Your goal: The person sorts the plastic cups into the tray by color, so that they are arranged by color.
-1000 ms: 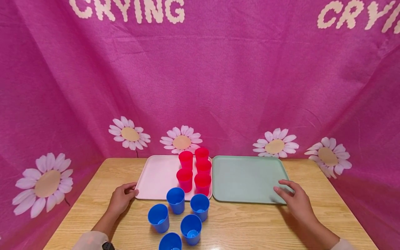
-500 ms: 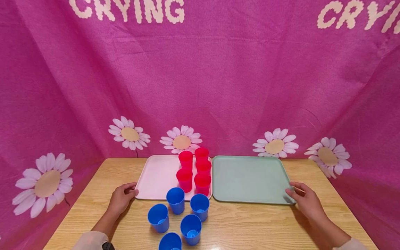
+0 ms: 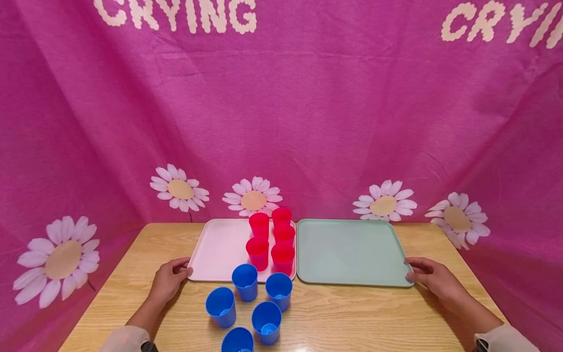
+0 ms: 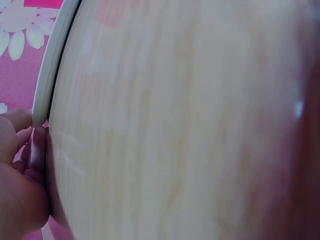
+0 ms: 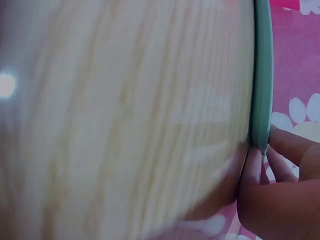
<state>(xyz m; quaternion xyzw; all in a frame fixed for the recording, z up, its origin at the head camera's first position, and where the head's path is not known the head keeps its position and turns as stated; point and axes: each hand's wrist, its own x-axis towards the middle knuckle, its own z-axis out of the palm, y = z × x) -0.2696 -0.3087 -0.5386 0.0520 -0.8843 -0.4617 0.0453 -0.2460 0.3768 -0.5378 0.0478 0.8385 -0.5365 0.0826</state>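
Observation:
My left hand [image 3: 168, 282] rests at the near left corner of a pale pink tray [image 3: 215, 254], thumb and fingertips touching its rim in the head view. At the near right corner of a green tray [image 3: 352, 254], my right hand [image 3: 433, 278] touches the edge with relaxed fingers. Each wrist view shows tips against the end of a rim, the pink tray's edge [image 4: 50, 65] and the green tray's edge [image 5: 262, 75]. Several red cups [image 3: 257, 254] stand upright on the pink tray's right half. Several blue cups [image 3: 221, 307] stand on the table between my arms.
Both trays lie side by side on a light wooden table [image 3: 343, 318], their inner edges almost meeting. A magenta cloth [image 3: 281, 122] with daisies and lettering hangs behind and at the sides. The nearest blue cup [image 3: 238, 341] is cut off by the bottom of the head view.
My right hand has moved right, from over the green tray's right side to its outer edge. The left hand stays at the pink tray. The head view has shifted slightly.

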